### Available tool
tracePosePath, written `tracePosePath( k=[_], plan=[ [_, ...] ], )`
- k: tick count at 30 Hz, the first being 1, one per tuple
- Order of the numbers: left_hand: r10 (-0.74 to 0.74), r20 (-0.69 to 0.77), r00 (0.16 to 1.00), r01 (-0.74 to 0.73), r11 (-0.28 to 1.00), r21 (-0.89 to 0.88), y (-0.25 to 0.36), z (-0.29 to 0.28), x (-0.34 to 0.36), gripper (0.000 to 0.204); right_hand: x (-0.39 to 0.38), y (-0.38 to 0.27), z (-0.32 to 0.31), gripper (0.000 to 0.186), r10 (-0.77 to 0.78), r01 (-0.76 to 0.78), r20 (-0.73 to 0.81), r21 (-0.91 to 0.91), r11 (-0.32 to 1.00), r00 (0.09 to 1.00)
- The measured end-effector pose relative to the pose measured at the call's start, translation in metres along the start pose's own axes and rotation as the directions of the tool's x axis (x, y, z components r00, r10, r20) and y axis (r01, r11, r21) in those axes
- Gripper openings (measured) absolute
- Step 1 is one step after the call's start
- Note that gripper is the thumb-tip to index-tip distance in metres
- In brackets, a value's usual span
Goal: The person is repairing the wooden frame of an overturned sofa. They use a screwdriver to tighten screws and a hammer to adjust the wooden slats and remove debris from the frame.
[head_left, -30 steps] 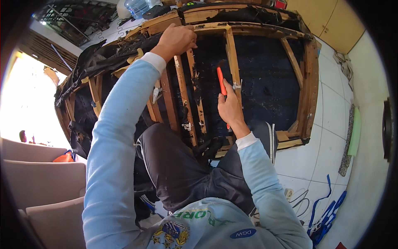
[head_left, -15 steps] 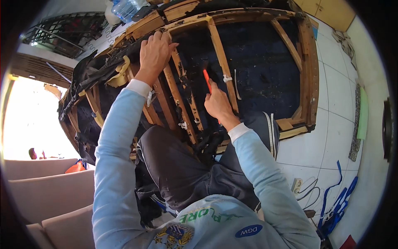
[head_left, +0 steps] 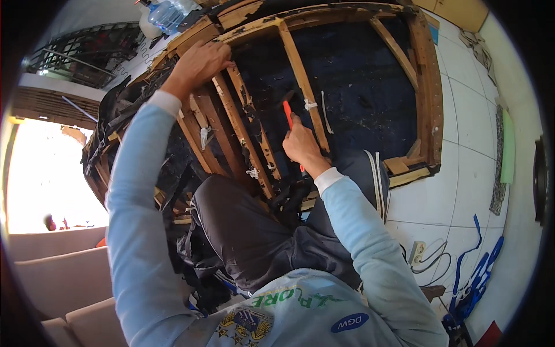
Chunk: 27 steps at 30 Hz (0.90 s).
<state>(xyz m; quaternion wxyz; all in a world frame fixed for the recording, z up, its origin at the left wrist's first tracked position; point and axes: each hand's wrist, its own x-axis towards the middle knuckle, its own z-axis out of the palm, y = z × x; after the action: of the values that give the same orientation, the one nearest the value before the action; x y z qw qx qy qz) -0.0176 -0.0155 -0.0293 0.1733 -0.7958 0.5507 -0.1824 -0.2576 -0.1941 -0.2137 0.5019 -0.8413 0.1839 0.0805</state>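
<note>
A stripped wooden sofa frame (head_left: 298,55) lies before me, its bare slats over dark cloth. My right hand (head_left: 302,146) is closed round the red handle of a hammer (head_left: 288,111), its dark head held above the cloth beside a slat. At the frame's far rail, my left hand (head_left: 199,63) has its fingers bent together against the wood; what they grip is hidden. Torn black fabric (head_left: 124,118) hangs from the frame left of that hand. Scraps of white material (head_left: 252,173) cling to some slats.
Grey cushioned seats (head_left: 66,277) stand at lower left. On the tiled floor (head_left: 468,173) to the right lie a power socket block (head_left: 417,253) with cable and blue straps (head_left: 483,283). A large water bottle (head_left: 165,17) stands beyond the frame at upper left.
My left hand has shifted left along the far rail, turning at the wrist, and its forearm has swung outward. The right hand still holds the hammer, whose head now shows more sharply.
</note>
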Motion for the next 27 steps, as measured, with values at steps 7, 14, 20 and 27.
tracePosePath(
  k=[7, 14, 20, 27],
  plan=[
    [0.275, 0.258, 0.926, -0.278, 0.960, -0.025, -0.028, -0.025, 0.024, 0.038, -0.006, -0.009, -0.004, 0.064, 0.007, -0.005, 0.048, -0.029, 1.000, 0.999],
    [-0.373, 0.183, 0.909, 0.410, 0.879, -0.245, 0.032, -0.031, 0.006, 0.052, 0.000, -0.010, -0.011, 0.066, 0.008, -0.005, 0.081, -0.035, 0.999, 0.997],
    [-0.559, 0.118, 0.821, 0.571, 0.795, -0.204, 0.050, -0.016, 0.008, 0.034, 0.000, -0.009, -0.012, 0.066, -0.007, 0.010, 0.088, -0.034, 0.999, 0.996],
    [-0.752, 0.087, 0.654, 0.728, 0.594, -0.341, 0.022, -0.020, -0.001, 0.038, 0.000, -0.011, -0.015, 0.066, 0.022, -0.018, 0.098, -0.042, 0.999, 0.995]
  ],
)
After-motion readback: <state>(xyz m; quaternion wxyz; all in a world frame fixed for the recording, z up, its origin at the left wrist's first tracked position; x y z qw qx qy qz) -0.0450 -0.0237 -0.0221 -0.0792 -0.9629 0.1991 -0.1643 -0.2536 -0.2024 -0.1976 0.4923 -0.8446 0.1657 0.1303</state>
